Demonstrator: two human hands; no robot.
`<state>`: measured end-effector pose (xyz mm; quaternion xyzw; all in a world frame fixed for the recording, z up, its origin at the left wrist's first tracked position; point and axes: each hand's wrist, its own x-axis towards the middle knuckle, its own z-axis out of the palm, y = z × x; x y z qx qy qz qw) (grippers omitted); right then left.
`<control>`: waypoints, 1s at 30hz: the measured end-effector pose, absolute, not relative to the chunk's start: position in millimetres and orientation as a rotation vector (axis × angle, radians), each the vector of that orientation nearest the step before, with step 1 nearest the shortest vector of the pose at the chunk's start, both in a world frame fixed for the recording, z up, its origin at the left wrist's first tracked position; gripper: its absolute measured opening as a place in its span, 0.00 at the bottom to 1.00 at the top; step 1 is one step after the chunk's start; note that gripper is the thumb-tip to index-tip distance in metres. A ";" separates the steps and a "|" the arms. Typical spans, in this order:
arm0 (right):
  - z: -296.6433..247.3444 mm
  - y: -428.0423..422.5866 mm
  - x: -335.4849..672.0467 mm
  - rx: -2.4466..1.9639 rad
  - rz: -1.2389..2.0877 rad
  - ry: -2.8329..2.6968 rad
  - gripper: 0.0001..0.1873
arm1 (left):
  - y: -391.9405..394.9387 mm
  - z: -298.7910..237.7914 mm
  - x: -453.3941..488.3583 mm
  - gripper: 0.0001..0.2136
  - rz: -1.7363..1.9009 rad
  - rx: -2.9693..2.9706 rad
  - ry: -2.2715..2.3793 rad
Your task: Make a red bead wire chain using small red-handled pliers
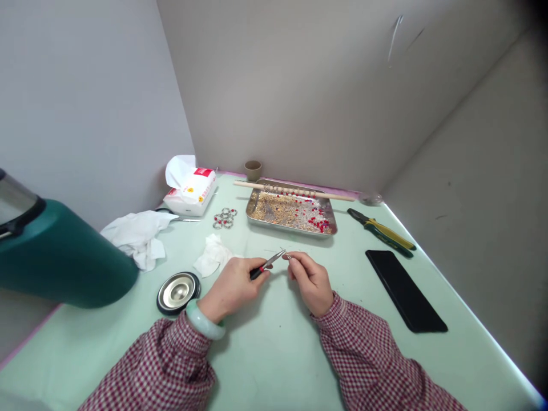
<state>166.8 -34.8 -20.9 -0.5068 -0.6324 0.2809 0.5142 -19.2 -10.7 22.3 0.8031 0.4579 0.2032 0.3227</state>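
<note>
In the middle of the head view, my left hand (238, 285) is closed around small needle-nose pliers (271, 262) with black and red handles. Their pointed metal jaws reach toward my right hand (310, 278). Its thumb and fingertips are pinched on a thin piece of wire (287, 256), right at the tips of the pliers. Whether the jaws grip the wire is too small to tell. Beyond both hands stands a metal tray (291, 229) of gold, clear and red beads. Across its back edge lies a wooden stick (338, 197) wound with beaded wire.
Several beaded rings (225, 218) lie left of the tray, near a tissue pack (192, 191) and crumpled tissue (212, 255). A green bottle (72, 257) and round lid (178, 292) are at left. Large pliers (383, 233) and a black phone-like slab (405, 291) lie at right.
</note>
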 end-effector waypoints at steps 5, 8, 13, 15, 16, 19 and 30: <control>-24.8 -34.6 166.4 -1.242 0.640 -1.496 0.10 | -11.5 20.9 -16.2 0.11 0.521 2.179 1.221; -27.4 -34.2 166.0 -1.251 0.609 -1.470 0.08 | -13.1 20.6 -14.0 0.10 0.511 2.202 1.250; -28.4 -33.2 165.4 -1.264 0.551 -1.448 0.06 | -16.7 22.5 -11.8 0.10 0.492 2.219 1.271; -28.3 -32.5 164.9 -1.263 0.529 -1.446 0.05 | -17.3 22.4 -11.5 0.09 0.500 2.219 1.268; -28.3 -32.1 164.6 -1.261 0.519 -1.446 0.05 | -17.4 22.1 -11.4 0.09 0.505 2.218 1.266; -28.5 -31.5 163.8 -1.253 0.504 -1.448 0.04 | -16.9 20.6 -11.3 0.09 0.519 2.210 1.261; -29.6 -33.4 162.4 -1.202 0.604 -1.446 0.05 | -18.0 18.7 -11.8 0.09 0.551 2.224 1.256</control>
